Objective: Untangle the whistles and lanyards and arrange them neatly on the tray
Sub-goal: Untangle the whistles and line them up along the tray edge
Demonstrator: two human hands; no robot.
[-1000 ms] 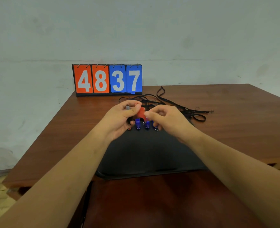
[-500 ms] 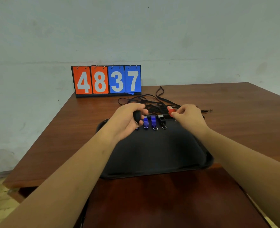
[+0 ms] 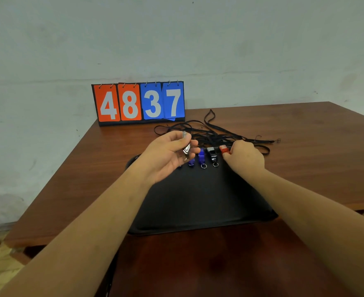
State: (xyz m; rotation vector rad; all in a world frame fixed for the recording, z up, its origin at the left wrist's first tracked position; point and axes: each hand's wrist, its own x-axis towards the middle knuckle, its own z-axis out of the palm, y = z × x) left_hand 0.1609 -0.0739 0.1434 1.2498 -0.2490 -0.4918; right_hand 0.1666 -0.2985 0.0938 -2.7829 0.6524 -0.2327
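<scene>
Left hand: I am seeing my left hand [image 3: 168,155] lifted above the far left part of the tray, palm turned up, with its fingers [image 3: 182,146] curling around a silver whistle [image 3: 186,146].

Right hand: my right hand [image 3: 244,156] is resting at the far edge of the tray, its fingertips [image 3: 227,154] pinching a red whistle [image 3: 224,148] that is sitting at the right end of the row.

Row between the hands: a black whistle [image 3: 212,154] is lying just left of the red one, then a blue whistle [image 3: 201,156], then a second blue whistle [image 3: 191,162] half hidden under my left fingers. Their rings are pointing toward me.

Tray: the black tray [image 3: 198,200] is lying under and in front of both hands, and most of it is showing bare.

Lanyards: the black lanyards [image 3: 215,133] are lying in a loose heap on the wooden table [image 3: 305,133] just beyond both hands, off the tray, with loops crossing each other.

Done so far: I am judging the whistle line as mostly laid, four in place.

Left to do: the silver whistle is waiting for its spot, likely at the left end, and the lanyards are looking unsorted, so that is the bigger share remaining.

Uncertain: I cannot tell whether any cord is attached to a whistle.

Behind: a score board [image 3: 139,102] is standing beyond the heap.
</scene>
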